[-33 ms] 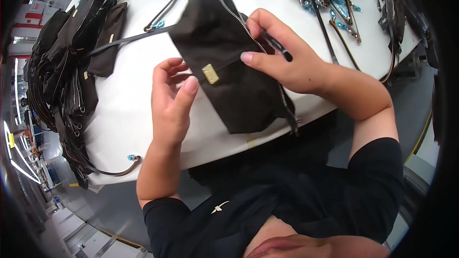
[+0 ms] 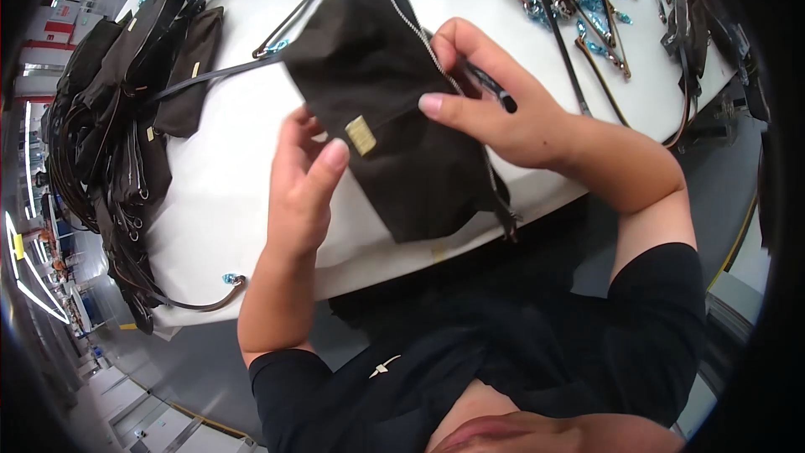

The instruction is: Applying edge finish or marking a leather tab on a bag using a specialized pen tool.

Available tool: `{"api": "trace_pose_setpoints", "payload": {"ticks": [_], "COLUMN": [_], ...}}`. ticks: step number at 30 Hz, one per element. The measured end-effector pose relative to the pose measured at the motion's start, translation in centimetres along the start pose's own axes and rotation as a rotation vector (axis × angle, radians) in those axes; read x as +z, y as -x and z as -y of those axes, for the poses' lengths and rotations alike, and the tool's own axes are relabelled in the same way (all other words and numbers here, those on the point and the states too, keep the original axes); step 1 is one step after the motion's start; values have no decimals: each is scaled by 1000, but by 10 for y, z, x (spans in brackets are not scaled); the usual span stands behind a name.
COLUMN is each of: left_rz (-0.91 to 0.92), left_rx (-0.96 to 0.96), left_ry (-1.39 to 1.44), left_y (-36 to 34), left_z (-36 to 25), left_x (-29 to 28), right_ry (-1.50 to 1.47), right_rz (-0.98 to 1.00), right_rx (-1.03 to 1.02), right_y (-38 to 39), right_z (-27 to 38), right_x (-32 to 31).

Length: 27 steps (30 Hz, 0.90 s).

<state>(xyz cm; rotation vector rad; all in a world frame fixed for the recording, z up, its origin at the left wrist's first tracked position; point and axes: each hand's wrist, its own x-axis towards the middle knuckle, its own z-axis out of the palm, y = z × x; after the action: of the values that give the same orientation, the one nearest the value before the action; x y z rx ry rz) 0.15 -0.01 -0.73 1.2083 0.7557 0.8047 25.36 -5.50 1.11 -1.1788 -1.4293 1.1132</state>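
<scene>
A dark brown-black fabric zip pouch (image 2: 377,75) is held above the white table, tilted, with its silver zipper along the right edge. A small gold label (image 2: 360,135) sits on its front. My right hand (image 2: 503,101) grips the zipper side, thumb on the front and fingers behind. A slim black pen-like tool (image 2: 489,86) is tucked in that same hand. My left hand (image 2: 303,176) is closed round the pouch's left edge, its thumb beside the label and its fingertips partly hidden behind the fabric.
Similar dark pouches (image 2: 138,59) are heaped at the left of the white table (image 2: 226,226). Several straps with blue-wrapped metal clips (image 2: 579,0) lie at the far right. One strap (image 2: 201,305) curls near the front-left edge. Another strap (image 2: 226,72) runs from the heap toward the pouch.
The pouch has shifted slightly left, into my left hand, whose fingers now go behind its edge. My right hand keeps its grip with the black tool in it.
</scene>
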Motion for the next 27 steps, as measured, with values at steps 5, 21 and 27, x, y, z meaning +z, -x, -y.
{"api": "trace_pose_setpoints", "payload": {"ticks": [5, 21, 27], "left_rz": [57, -84, -359], "left_rx": [-276, -175, -285], "left_ry": [470, 426, 263], "left_y": [13, -35, -35], "left_z": [0, -2, -10], "left_x": [2, -80, -65], "right_ry": [22, -112, 552], "right_rz": [48, 453, 55], "right_rx": [-49, 135, -610], "right_y": [-1, 15, -58], "right_z": [-9, 23, 86], "right_x": [12, 20, -51]}}
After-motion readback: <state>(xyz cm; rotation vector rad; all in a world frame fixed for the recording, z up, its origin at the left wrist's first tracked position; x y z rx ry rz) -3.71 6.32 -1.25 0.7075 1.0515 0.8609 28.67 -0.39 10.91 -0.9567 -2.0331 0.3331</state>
